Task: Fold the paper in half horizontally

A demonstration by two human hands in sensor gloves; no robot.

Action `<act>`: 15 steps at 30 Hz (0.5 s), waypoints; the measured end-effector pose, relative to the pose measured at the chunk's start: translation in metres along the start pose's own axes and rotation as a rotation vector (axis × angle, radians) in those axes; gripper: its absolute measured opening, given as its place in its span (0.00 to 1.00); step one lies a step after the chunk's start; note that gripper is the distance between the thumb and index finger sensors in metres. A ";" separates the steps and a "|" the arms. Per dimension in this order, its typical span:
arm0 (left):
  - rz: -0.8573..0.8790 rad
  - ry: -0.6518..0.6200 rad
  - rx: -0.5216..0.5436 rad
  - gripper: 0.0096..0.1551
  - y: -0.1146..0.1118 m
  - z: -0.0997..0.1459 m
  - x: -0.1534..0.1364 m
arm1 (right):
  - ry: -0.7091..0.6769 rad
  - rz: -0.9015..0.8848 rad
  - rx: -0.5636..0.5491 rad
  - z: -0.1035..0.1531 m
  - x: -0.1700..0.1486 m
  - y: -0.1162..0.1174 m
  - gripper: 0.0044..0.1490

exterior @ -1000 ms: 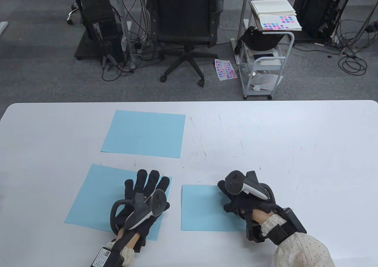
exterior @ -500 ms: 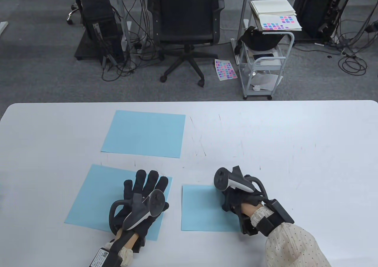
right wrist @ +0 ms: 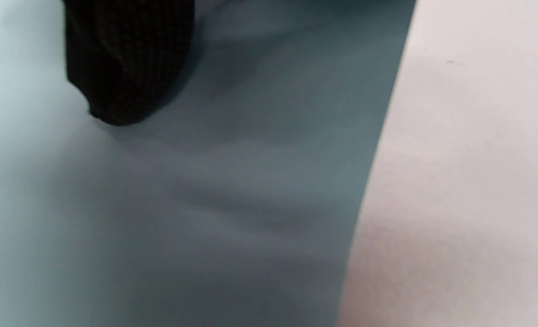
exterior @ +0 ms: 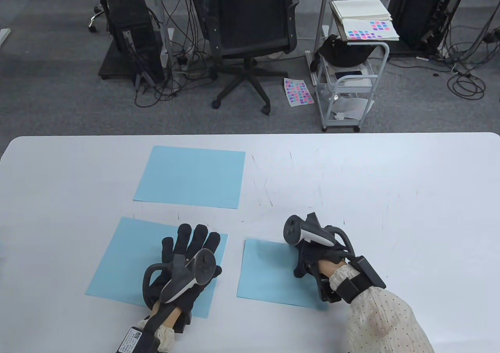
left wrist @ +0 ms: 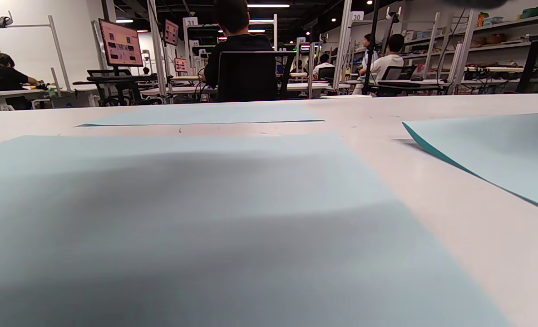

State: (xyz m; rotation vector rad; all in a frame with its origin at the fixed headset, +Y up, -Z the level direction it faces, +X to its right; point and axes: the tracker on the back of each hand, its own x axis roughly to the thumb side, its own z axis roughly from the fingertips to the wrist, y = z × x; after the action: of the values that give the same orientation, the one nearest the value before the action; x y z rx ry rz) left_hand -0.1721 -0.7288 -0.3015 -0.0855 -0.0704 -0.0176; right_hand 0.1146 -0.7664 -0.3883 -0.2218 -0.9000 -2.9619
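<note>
Left hand (exterior: 187,257): fingers straight, flat on unfolded sheet (exterior: 129,263), anchoring it. Right hand (exterior: 312,257): presses folded sheet (exterior: 269,278); grip state unclear.

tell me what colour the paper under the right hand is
Light blue; the paper shows best in the table view.

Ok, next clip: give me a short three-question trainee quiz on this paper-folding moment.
1. True or false: the left hand lies flat with straight fingers on a blue sheet.
2. How many blue sheets lie on the table? A) two B) three C) four
3. Fill in: the right hand rests on the ______ of the three sheets.

Key: 1 true; 2 B, counting the far sheet; 3 smallest, the small sheet.
</note>
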 end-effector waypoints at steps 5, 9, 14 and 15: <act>0.002 0.000 -0.005 0.47 0.000 0.000 -0.001 | -0.018 -0.029 0.024 0.000 -0.004 -0.001 0.52; 0.005 -0.006 -0.013 0.47 -0.002 -0.001 -0.001 | -0.055 -0.088 -0.011 0.003 -0.005 -0.005 0.42; 0.003 -0.004 -0.016 0.47 -0.002 -0.002 -0.003 | -0.071 -0.133 -0.021 0.011 -0.011 -0.010 0.33; 0.004 -0.003 -0.015 0.47 -0.002 -0.002 -0.003 | -0.070 -0.146 -0.002 0.012 -0.013 -0.010 0.32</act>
State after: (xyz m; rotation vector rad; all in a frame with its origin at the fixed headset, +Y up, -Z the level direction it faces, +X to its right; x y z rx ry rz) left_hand -0.1749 -0.7312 -0.3037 -0.1008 -0.0733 -0.0140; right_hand 0.1281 -0.7514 -0.3863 -0.2728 -0.9611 -3.1061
